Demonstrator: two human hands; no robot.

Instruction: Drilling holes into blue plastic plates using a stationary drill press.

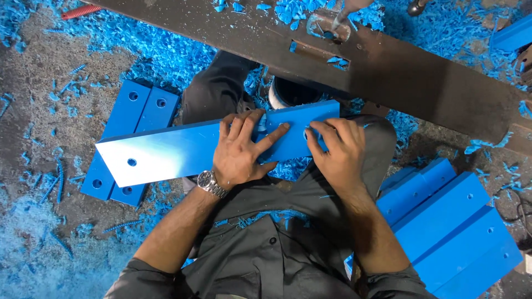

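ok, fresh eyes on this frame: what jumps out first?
The long blue plastic bar across the person's lap at centre, with the left hand spread flat on it and the right hand pressing its right end. Then the blue shavings littering the floor, and stacked blue drilled bars at left and lower right.

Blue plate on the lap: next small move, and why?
Probably slide the blue plate toward the metal bar. Both hands, left hand and right hand, press flat on its right end, which stops short of the bit above the bar's slot.
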